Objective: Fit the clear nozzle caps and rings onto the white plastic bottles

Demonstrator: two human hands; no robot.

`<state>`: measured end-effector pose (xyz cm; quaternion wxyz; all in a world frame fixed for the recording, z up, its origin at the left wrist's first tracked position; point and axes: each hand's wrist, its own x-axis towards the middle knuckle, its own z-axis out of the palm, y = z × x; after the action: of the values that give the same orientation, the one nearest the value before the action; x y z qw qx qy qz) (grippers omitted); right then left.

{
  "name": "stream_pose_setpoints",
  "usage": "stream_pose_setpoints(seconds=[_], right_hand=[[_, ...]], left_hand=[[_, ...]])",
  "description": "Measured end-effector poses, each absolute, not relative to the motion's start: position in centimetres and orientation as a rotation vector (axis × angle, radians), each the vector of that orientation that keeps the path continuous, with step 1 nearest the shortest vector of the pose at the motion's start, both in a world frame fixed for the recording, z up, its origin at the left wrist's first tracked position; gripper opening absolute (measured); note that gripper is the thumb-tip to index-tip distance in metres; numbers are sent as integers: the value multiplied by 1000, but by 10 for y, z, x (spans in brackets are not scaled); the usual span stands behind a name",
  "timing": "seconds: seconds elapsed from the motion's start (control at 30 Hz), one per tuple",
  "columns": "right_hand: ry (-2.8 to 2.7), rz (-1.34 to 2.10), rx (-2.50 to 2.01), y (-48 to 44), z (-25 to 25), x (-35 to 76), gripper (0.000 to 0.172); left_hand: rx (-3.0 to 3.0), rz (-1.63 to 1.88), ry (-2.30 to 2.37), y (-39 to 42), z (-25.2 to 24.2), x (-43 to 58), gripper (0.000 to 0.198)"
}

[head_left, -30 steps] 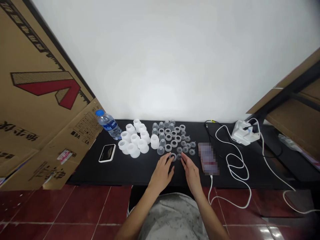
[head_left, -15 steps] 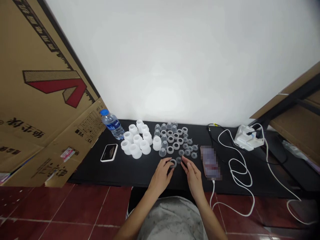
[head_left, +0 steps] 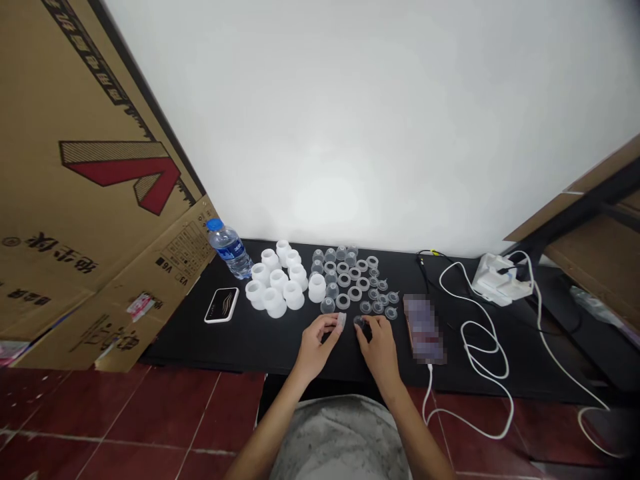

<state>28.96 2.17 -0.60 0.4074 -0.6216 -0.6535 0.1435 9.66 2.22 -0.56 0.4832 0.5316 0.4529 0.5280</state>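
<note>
The left hand [head_left: 315, 348] is pinching a clear silicone ring [head_left: 341, 321], the right hand [head_left: 379, 345] gripping a small clear piece [head_left: 361, 321]; clear silicone cups [head_left: 331, 289] are crowding 12 o'clock, a pixelated phone [head_left: 424, 329] sitting at 3 o'clock.

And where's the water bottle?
In the head view, the water bottle sits at the far left of the black table, beside the white cups and the cardboard sheet.

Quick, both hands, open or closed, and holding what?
Left hand: closed, holding a clear ring.
Right hand: closed on a small clear piece, partly hidden.
</note>
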Motion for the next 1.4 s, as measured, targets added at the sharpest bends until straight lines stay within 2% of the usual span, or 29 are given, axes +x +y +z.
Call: stream_pose_setpoints(seconds=[0.17,0.33,0.63,0.8,1.07,1.27,1.4], right_hand=[[-1604,394,-1488,18,-6,291,35],[-1548,528,-1453,17,-7,297,33],[-1654,510,-1408,17,-7,297,25],[-1616,654,-1314,16,-4,298,27],[-1562,763,-1262,16,0,299,29],[-1526,993,-1187,12,10,304,29],[-1523,1096,-1158,10,17,305,36]], left_hand=[[1181,1282,1065,23,-7,96,34],[1142,1301,1023,23,-9,96,31],[1253,1286,1027,22,-9,98,24],[1347,1258,1048,20,-5,100,21],[1238,1232,1014,19,-5,103,36],[1489,1127,1119,17,3,102,27],[1519,1148,1168,17,3,101,22]])
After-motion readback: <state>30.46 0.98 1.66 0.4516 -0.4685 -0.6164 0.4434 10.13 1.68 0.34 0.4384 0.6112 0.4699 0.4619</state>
